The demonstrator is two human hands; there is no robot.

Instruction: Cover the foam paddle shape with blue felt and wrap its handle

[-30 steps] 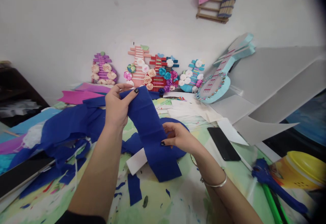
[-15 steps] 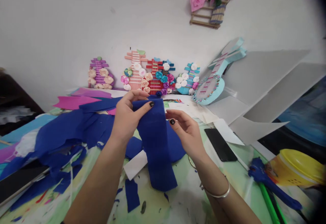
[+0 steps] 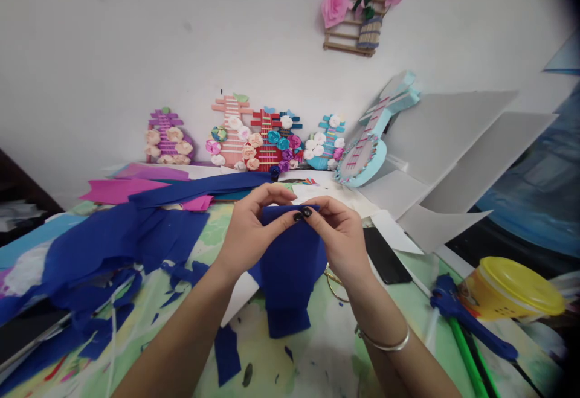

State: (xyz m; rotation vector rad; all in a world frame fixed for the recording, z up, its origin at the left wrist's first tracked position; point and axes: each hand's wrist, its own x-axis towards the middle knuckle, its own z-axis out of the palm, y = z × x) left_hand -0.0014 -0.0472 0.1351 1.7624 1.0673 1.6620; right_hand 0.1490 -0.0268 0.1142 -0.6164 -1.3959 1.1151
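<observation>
While the left hand (image 3: 252,229) and right hand (image 3: 343,232) pinch the top edge of the blue crepe-paper strip (image 3: 288,271) above the table (image 3: 333,346), thumbs close together, light, even pressure should keep that edge straight without tearing it.

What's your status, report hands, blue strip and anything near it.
Left hand and right hand pinching blue strip at its top edge. Strip hanging below them. White piece and blue scrap by its lower end.
</observation>
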